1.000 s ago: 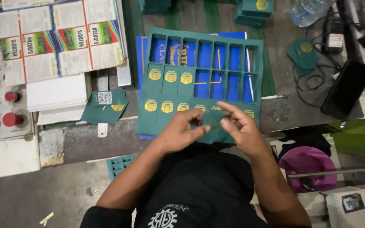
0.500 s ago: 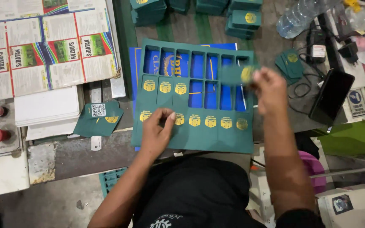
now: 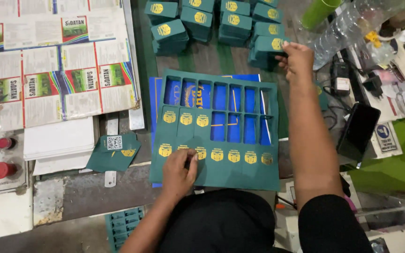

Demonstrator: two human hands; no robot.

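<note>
A dark green die-cut card sheet (image 3: 240, 175) with gold emblems and several punched-out windows lies before me on blue sheets. My left hand (image 3: 179, 172) presses down on the sheet's lower left part, fingers curled over a gold-marked tag. My right hand (image 3: 296, 58) reaches to the far right and pinches a green tag (image 3: 272, 46) onto a stack of the same tags. More stacks of green tags (image 3: 198, 18) with gold emblems stand along the back.
Printed label sheets (image 3: 62, 61) lie at the left over white paper. A panel with red buttons (image 3: 1, 169) is at the far left. Loose green tags (image 3: 116, 152) sit left of the sheet. A black phone (image 3: 358, 132), cables and a plastic bottle (image 3: 348, 26) are at the right.
My right hand pulled a tag out of the sheet and carried it up and right to the stacks. My left hand stayed pressing on the sheet. The camera view shifted toward the back.
</note>
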